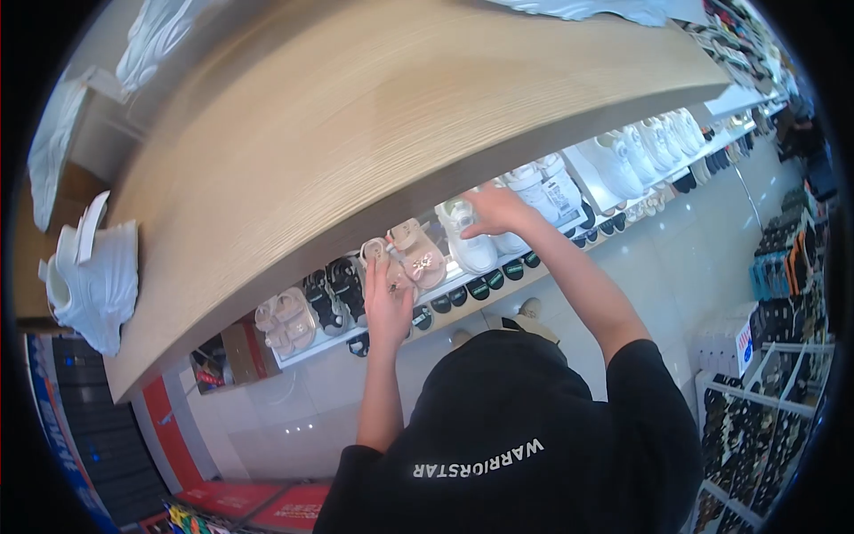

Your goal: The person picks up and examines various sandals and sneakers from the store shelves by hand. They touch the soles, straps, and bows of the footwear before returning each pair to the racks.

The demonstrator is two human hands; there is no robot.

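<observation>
My left hand [386, 303] is closed around the side of a pink sandal [402, 283] with a small ornament, fingers along its far edge and thumb nearer me. Right beside it stands a matching pink sandal [425, 263] with a gold-coloured ornament. Farther right, my right hand [503, 212] has its thumb and fingers around the upper part of a white sneaker [471, 249]; its fingertips are partly hidden by the shoe. Another white sneaker [510, 244] sits partly behind my right wrist. All these shoes stand on a white shelf [455, 272].
A wide wooden shelf [356, 116] overhangs the shoe row close above my hands. Black sandals [342, 289] and pale pink sandals [286, 320] stand to the left. White sneakers [623, 160] line the shelf at right. Dark shoes [479, 288] sit on a lower ledge.
</observation>
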